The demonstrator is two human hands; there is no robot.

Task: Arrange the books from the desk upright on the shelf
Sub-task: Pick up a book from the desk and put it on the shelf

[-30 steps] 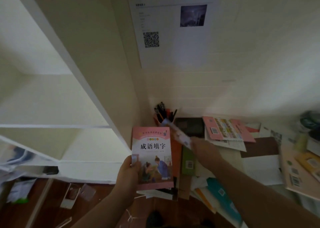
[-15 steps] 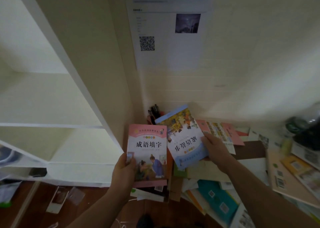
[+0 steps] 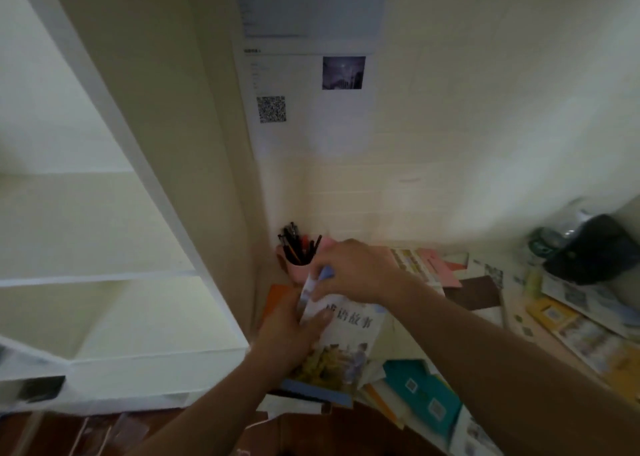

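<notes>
Since half a second ago we bring the blue-edged storybook (image 3: 341, 343) across onto the stack. Left hand (image 3: 289, 338) clamps its left edge; right hand (image 3: 349, 272) pinches the top. Held over the desk (image 3: 478, 298), near the shelf (image 3: 104, 277). Risk: books shear apart, one drops.

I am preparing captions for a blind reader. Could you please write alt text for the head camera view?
Two hands hold a blue-edged picture book over a cluttered desk: the left hand grips its left side, the right hand grips its top. A white shelf stands at left, a pink pen cup sits in the corner, and other books lie scattered.
</notes>
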